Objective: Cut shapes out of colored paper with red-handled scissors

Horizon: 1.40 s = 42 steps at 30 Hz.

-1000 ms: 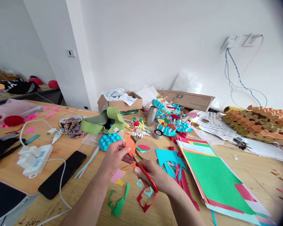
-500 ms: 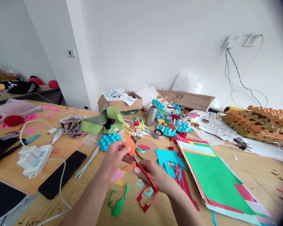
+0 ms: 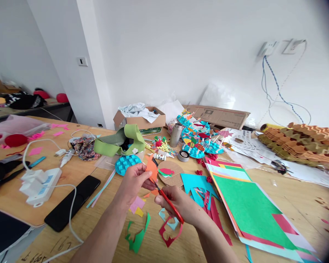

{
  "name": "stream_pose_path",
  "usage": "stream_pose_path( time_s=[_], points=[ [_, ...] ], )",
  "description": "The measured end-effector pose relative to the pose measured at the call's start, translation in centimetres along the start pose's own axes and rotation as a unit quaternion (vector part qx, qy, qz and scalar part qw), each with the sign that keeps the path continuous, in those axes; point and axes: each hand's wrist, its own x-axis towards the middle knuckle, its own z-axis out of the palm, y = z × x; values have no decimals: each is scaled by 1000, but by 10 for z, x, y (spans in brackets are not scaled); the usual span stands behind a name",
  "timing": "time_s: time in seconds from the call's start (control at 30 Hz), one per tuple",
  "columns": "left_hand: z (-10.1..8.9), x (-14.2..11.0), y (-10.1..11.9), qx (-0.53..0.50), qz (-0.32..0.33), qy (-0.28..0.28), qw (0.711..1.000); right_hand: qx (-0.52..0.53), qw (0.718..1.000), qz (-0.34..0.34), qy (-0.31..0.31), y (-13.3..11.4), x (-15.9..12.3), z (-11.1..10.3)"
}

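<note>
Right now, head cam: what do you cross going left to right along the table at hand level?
White power strip → black smartphone → left hand → orange paper → red-handled scissors in right hand → stack of coloured paper sheets

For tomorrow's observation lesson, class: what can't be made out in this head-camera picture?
Head view:
Blade tips of the scissors in the right hand: hidden by the orange paper and left hand.
Inside of the green bag: hidden by its folds.
Label on the white bottle: too small.
Black object: cut off by the left edge.
</note>
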Motion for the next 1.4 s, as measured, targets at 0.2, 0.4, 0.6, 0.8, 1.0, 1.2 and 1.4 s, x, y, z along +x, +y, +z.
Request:
stream_pose_path(
  time_s=[0.2, 0.4, 0.6, 0.8, 1.0, 1.2, 1.4],
  points=[
    [0, 0, -1, 3, 1, -3, 1000, -8, 1000, -4, 5, 3, 1, -1],
    [0, 1, -1, 6, -2, -3, 1000, -22, 1000, -8, 14, 5, 1, -2],
    [-1, 1, -2, 6, -1, -4, 1000, -12, 1000, -9, 9, 4, 2, -1],
    [-1, 1, 0, 10, 4, 10, 1000, -4, 1000, 4, -21, 3, -5, -6],
    [-1, 4, -2, -30, 39, 69, 996, 19, 1000, -9, 16, -7, -12, -20],
    [6, 4, -12, -77, 62, 78, 992, 269, 943, -62, 187, -16, -1, -3],
    [16, 0, -16, -75, 51, 42, 995, 342, 909, -70, 230, -21, 3, 5]
  ],
)
